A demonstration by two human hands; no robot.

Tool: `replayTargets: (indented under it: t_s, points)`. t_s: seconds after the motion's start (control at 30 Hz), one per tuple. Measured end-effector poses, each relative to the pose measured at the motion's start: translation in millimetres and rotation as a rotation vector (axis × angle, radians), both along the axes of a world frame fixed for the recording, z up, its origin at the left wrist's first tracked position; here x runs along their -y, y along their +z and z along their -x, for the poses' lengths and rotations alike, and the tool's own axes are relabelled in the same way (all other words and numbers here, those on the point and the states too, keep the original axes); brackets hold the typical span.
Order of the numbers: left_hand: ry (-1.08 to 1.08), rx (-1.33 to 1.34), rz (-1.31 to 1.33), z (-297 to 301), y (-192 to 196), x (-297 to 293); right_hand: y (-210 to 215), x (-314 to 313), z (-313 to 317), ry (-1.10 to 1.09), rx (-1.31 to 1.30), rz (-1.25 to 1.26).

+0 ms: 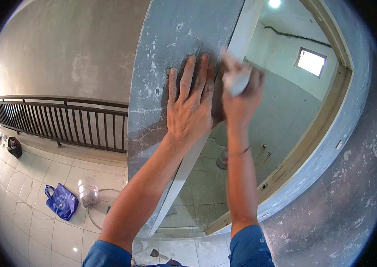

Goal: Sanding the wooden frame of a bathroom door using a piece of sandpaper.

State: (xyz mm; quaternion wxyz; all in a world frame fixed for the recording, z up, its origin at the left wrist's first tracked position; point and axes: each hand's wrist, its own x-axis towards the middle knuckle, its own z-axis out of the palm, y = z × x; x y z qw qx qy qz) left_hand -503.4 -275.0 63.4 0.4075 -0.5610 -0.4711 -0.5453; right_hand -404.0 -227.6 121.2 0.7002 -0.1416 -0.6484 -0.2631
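My left hand point(187, 107) lies flat against a blue-grey wall strip point(157, 49) with scuffed, whitish patches, its fingers spread and pointing up. Just to its right, my right hand point(242, 104) is closed around a whitish object point(236, 82), smeared by motion, so its kind cannot be made out. That hand is beside the wall's edge, near the pale door frame point(247, 31). Pale dust covers the fingers of my left hand.
Through the doorway is a tiled room with a small bright window point(311, 62). At left runs a dark metal railing point(64, 118). On the tiled floor are a blue bag point(62, 202), a clear plastic container point(88, 193), a black bag point(14, 147) and a small dark flat piece point(154, 252).
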Motion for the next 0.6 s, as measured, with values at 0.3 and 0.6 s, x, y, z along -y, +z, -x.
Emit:
replayTargets:
  t_s: [0.3,0.6]
  points:
    - [-0.040,0.011,0.109,-6,0,8,25,8,-5,0.046,-0.027,-0.004]
    - [0.034,0.065,0.096,-4,-23,4,-15,8,-14,-0.042,0.085,0.001]
